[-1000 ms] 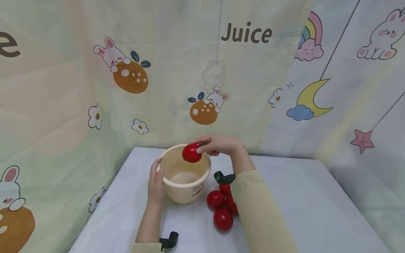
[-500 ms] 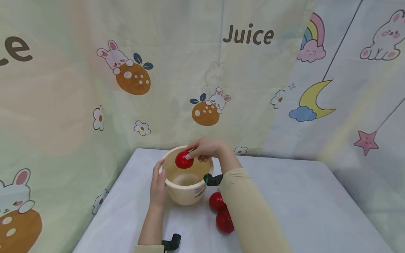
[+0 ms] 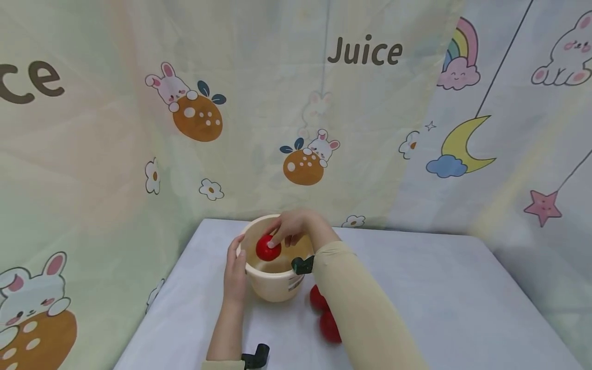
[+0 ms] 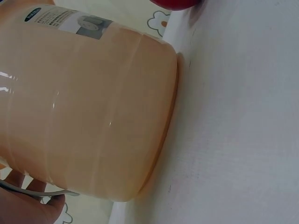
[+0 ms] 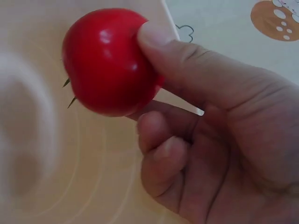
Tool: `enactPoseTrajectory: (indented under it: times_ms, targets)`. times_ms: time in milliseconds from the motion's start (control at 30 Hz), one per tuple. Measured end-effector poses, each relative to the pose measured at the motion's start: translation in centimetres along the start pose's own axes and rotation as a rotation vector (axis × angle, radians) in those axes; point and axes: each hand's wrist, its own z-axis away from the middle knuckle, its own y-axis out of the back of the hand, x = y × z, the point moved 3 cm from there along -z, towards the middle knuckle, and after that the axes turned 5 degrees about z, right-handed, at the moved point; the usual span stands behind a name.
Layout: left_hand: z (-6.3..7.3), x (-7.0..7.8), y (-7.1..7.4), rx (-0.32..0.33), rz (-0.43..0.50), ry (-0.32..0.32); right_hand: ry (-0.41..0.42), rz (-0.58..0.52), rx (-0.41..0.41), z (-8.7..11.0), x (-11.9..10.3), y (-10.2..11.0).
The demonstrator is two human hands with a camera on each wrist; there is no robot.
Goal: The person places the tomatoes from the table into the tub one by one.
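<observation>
A cream plastic bucket (image 3: 274, 289) stands on the white table, its mouth tipped into view. My left hand (image 3: 235, 272) grips its left side at the rim; in the left wrist view the fingers (image 4: 35, 191) show beside a thin grey curved strip at the bucket wall (image 4: 93, 107). Inside the mouth, my right hand (image 3: 296, 226) holds a red tomato (image 3: 268, 250) above the bottom. In the right wrist view, thumb and forefinger pinch the tomato (image 5: 110, 65), its green stem tips pointing away, while the other fingers curl in. The forefinger is mostly hidden behind it.
Red tomatoes lie on the table (image 3: 444, 303) to the bucket's right, a nearer one (image 3: 330, 328) and another (image 3: 318, 298), partly covered by the right sleeve (image 3: 365, 308). A printed cloth (image 3: 250, 154) hangs right behind the table.
My right hand has carried the tomato left and down, from over the rim into the bucket. The right forearm now covers more of the tomatoes on the table. My left hand keeps its hold.
</observation>
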Motion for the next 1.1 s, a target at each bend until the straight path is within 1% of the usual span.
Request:
enactPoseTrajectory:
  times_ms: [167, 233, 333, 433, 533, 633, 867, 967, 1100]
  targets:
    - [0.1, -0.1, -0.1, 0.005, -0.004, 0.014, -0.034, -0.053, -0.032, -0.4, 0.2, -0.7]
    - [0.2, -0.1, -0.2, 0.005, -0.004, 0.017, -0.041, -0.057, -0.029, -0.5, 0.3, -0.9]
    - [0.3, -0.1, -0.3, -0.002, -0.005, 0.004, -0.025, -0.047, -0.008, -0.5, 0.4, -1.1]
    - [0.4, 0.1, -0.2, -0.005, -0.014, -0.022, 0.009, -0.03, 0.016, -0.7, 0.4, -1.2]
    - [0.4, 0.2, -0.1, -0.001, -0.016, -0.045, 0.035, -0.035, 0.019, -0.8, 0.4, -1.2]
    - [0.4, 0.2, -0.1, -0.006, -0.01, -0.052, 0.055, -0.028, 0.019, -0.9, 0.5, -1.2]
    - [0.4, 0.0, -0.1, -0.008, 0.007, -0.063, 0.095, 0.011, 0.041, -0.1, 0.4, -0.8]
    - [0.3, 0.1, -0.1, -0.009, 0.025, -0.067, 0.104, -0.019, 0.059, 0.5, 0.4, -0.4]
    - [0.3, 0.1, -0.1, -0.016, 0.023, -0.043, 0.124, -0.05, 0.075, 1.4, 0.7, 0.2]
